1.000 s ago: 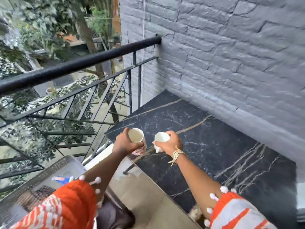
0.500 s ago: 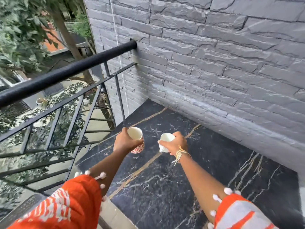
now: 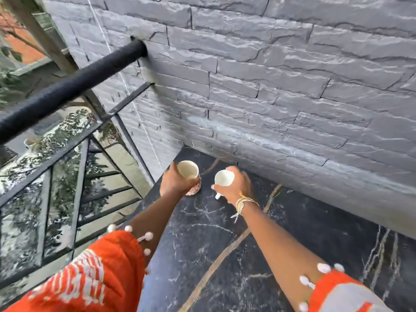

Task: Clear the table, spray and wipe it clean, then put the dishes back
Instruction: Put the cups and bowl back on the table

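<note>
Fingers [image 3: 173, 176] curled round patterned cup [image 3: 190, 176], right hand [image 3: 236, 188] gripping white cup [image 3: 224, 177]

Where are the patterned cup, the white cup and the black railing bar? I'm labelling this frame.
patterned cup [image 3: 188, 169]: head view, on its cream inside wall.
white cup [image 3: 224, 178]: head view, on its white interior.
black railing bar [image 3: 74, 92]: head view, on its mid-length.

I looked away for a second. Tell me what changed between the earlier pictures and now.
Both hands carried their cups away from the near edge toward the table's far corner by the wall. The left hand brought the patterned cup down to the black marble table; the right hand brought the white mug close above it. Neither was let go, and both cups stayed upright.
</note>
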